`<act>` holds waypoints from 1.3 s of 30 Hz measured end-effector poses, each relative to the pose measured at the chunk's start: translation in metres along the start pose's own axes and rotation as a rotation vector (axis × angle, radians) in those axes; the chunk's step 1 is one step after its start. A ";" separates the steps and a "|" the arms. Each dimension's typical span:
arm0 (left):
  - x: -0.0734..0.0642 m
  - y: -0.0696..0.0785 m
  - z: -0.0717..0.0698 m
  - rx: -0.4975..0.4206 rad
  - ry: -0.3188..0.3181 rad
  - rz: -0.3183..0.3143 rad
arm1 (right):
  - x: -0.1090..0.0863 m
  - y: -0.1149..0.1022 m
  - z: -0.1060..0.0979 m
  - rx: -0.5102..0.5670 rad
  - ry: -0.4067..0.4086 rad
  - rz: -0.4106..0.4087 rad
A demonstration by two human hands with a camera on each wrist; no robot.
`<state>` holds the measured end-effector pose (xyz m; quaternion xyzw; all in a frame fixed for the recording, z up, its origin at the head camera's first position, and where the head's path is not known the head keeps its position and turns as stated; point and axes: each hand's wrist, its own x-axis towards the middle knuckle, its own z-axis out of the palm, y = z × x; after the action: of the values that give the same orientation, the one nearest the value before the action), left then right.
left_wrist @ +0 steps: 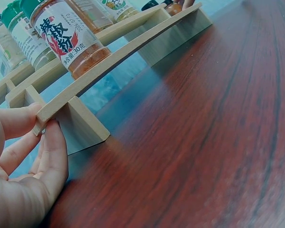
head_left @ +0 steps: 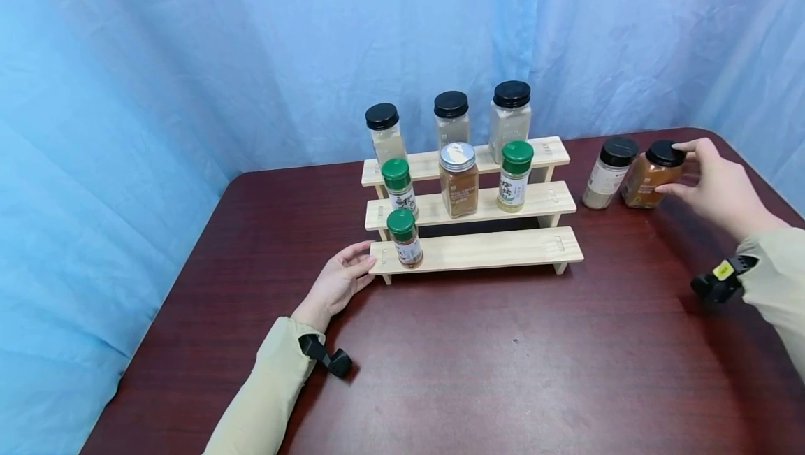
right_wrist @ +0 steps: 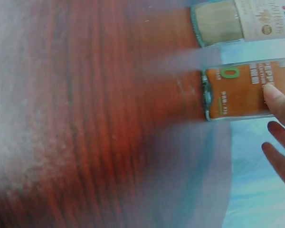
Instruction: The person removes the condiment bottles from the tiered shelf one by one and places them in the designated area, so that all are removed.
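My left hand [head_left: 339, 280] pinches the left end of the lowest step of a three-tier wooden spice rack [head_left: 490, 249], thumb above and a finger below in the left wrist view. A green-capped chili powder bottle [left_wrist: 66, 38] stands on that step beside the hand. Over on the right, my right hand [head_left: 723, 186] holds a black-lidded jar of orange-brown spice [head_left: 648, 179]. Its thumb [right_wrist: 274, 97] lies against the label, with a finger at the lid. Immediately left of that jar stands a black-capped spice bottle [head_left: 606, 179]; the two are close together on the table.
On the middle step are two green-capped bottles [head_left: 514, 186] and a silver-lidded brown spice jar [head_left: 460, 186]. Several black-lidded jars [head_left: 511, 119] line the top step. Blue curtains [head_left: 314, 56] hang behind the dark red wooden table [head_left: 503, 364].
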<state>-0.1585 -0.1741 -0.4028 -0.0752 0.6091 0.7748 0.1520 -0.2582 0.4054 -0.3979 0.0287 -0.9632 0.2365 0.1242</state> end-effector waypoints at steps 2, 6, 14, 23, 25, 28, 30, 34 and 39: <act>0.000 0.000 0.000 0.002 0.004 -0.001 | 0.001 0.000 -0.002 0.011 -0.012 -0.012; -0.001 0.000 0.000 0.014 -0.001 -0.001 | -0.008 -0.031 -0.019 0.031 -0.028 -0.009; -0.001 0.003 0.001 -0.007 0.001 -0.007 | -0.026 -0.079 -0.055 0.165 0.005 0.117; 0.000 0.005 0.002 0.018 -0.004 -0.008 | -0.041 -0.093 -0.065 0.269 0.110 0.155; 0.000 0.005 0.002 0.015 -0.004 -0.009 | -0.046 -0.106 -0.068 0.320 0.119 0.126; 0.000 0.005 0.002 0.009 -0.004 -0.005 | -0.055 -0.124 -0.070 0.392 0.133 0.064; -0.001 0.005 0.002 0.005 -0.004 -0.003 | -0.060 -0.135 -0.071 0.439 0.138 0.011; 0.000 0.004 0.002 -0.003 -0.004 -0.005 | -0.066 -0.153 -0.069 0.521 0.132 -0.090; -0.001 0.003 0.002 0.000 -0.004 -0.009 | -0.072 -0.172 -0.060 0.750 0.091 -0.259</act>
<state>-0.1586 -0.1734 -0.3993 -0.0767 0.6084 0.7742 0.1567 -0.1555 0.2805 -0.2870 0.1826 -0.7919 0.5553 0.1766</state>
